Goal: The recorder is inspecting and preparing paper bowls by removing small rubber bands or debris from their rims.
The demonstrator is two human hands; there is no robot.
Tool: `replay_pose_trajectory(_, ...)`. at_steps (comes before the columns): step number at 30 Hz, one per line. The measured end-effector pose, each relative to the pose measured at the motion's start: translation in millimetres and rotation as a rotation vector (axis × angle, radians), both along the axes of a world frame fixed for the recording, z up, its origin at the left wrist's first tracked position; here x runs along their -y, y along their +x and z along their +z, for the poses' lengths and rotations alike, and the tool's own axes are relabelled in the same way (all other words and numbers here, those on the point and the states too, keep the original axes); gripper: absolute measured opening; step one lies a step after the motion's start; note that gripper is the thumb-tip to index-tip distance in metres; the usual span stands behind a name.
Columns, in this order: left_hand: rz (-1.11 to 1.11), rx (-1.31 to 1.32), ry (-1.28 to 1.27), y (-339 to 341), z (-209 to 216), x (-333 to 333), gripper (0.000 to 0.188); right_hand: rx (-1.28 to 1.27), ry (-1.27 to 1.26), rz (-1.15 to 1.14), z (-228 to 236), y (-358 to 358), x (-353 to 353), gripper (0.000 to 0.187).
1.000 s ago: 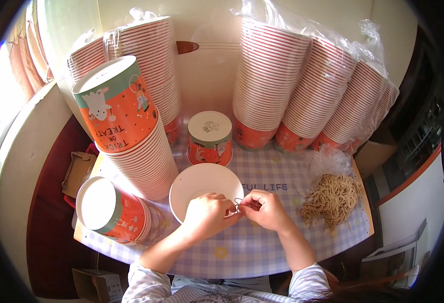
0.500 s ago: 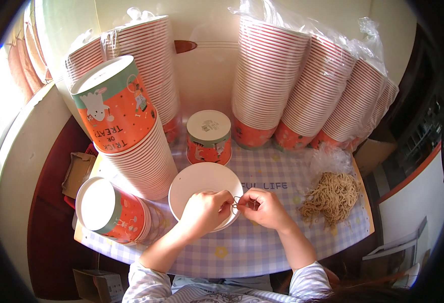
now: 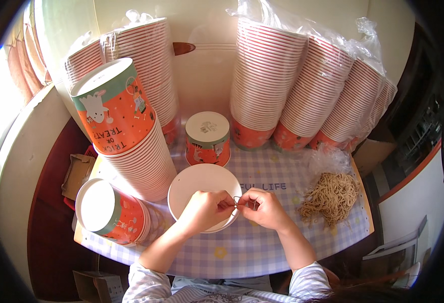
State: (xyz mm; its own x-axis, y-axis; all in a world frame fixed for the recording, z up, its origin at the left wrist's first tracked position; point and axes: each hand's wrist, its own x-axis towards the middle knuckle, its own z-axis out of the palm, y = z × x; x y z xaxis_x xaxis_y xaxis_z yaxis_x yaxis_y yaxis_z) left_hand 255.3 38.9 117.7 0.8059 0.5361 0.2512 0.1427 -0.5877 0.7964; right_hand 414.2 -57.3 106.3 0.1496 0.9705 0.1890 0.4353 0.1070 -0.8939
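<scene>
Thin cord (image 3: 237, 201) is at ~3 o'clock on rim of open cup (image 3: 191, 184), small loop showing; can't tell if it runs thru cup wall. L hand (image 3: 204, 209) + R hand (image 3: 265, 208) both closed, fingertips pinching cord, 1 each side, nearly touching. Cup: white inside, mouth up, on desk (image 3: 262, 247) w/ blue-white checked cloth.

Rel. to cup: 1 base-up orange/green cup (image 3: 207, 144) just beyond at 12; tall base-up stack (image 3: 136, 156) at 10; short stack (image 3: 126, 217), bases outward, at ~9; tan cord pile (image 3: 330, 199) at 3, clear plastic bag (image 3: 328, 160) touching its far side. Farther: plastic-wrapped stacks (image 3: 270, 76) at 1-2, 2 more wrapped stacks (image 3: 148, 65) at 11.
</scene>
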Motion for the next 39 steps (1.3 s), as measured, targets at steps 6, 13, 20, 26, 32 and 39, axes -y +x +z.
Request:
replay_pose_trajectory(6, 0.016, 0.012, 0.024, 0, -1, 0, 0.016, 0.020, -0.018, -0.006, 2, -2, 0, 0.012)
replay_pose_trajectory(13, 0.007, -0.033, 0.036, -1, 1, 0, 0.014, 0.068, 0.039, 0.005, 1, -1, 0, 0.012)
replay_pose_trajectory(20, -0.042, 0.020, 0.159, 0, -4, -5, 0.008, 0.083, 0.047, -0.004, 1, -1, 1, 0.012)
replay_pose_trajectory(26, -0.143, 0.008, 0.085, -1, 0, -7, 0.012, 0.111, 0.063, 0.006, 2, 0, 1, 0.011)
replay_pose_trajectory(32, -0.235, -0.019, -0.125, -1, 2, -9, 0.015, 0.138, 0.098, 0.040, 5, 2, 3, 0.009)
replay_pose_trajectory(39, -0.321, -0.036, -0.325, -2, 0, -14, 0.016, 0.220, 0.174, 0.051, 7, 0, 3, 0.009)
